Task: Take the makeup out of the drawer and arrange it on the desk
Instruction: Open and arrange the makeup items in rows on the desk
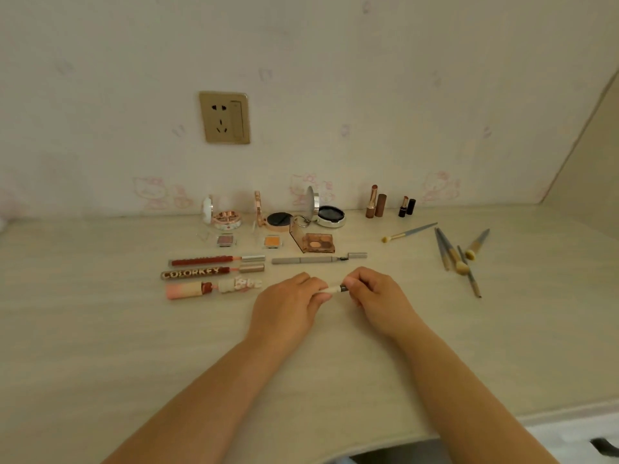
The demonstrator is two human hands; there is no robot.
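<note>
Both hands' fingers (321,298) clamped on one slim, smooth cream pencil (333,289).

One legible text — "COLORKEY", in pale capitals along the middle lip gloss tube (196,273).

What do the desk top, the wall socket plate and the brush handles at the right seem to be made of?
Desk top: pale wood-grain laminate by the look, matt, with faint streaks. Wall socket plate: gold-toned, probably plastic or metal with a brushed sheen; the look leaves it open. Brush handles: grey-blue, likely painted wood or plastic, with gold ferrules that look metallic.
</note>
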